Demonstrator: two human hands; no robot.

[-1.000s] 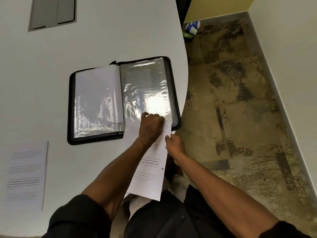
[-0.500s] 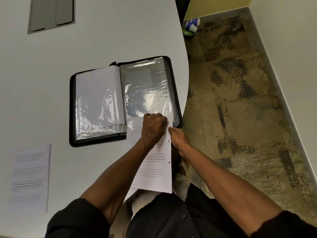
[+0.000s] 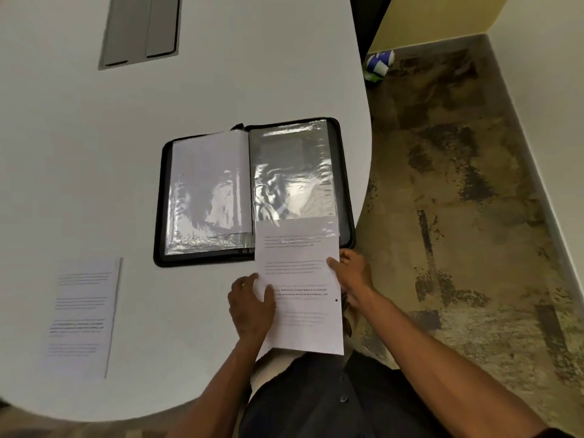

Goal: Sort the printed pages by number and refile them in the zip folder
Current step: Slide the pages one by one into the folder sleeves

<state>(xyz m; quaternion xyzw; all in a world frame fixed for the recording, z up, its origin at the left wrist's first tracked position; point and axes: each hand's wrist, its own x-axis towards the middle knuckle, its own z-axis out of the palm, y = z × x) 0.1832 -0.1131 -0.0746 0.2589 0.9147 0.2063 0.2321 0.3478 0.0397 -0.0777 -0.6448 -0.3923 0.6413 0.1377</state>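
Your zip folder (image 3: 254, 191) lies open on the white desk (image 3: 94, 184), close to its curved right edge, with shiny plastic sleeves showing on both halves. The printed page (image 3: 300, 279) you are working with has its top end tucked into the bottom of the right-hand sleeve (image 3: 294, 172), where the plastic glares over its first lines, while the rest hangs out over the folder's near border and past the desk edge toward your lap. Your left hand (image 3: 251, 306) holds the page at its left edge, thumb on the printed face and fingers curled against the paper. Your right hand (image 3: 350, 273) pinches the right edge, thumb lying across the text (the fingers beneath are hidden). A second printed sheet (image 3: 82, 314) lies flat on the desk well to the left, apart from the folder. A grey panel (image 3: 142, 26) is set into the desk at the far side, and a blue and white cup (image 3: 379, 61) lies on the floor by the wall.
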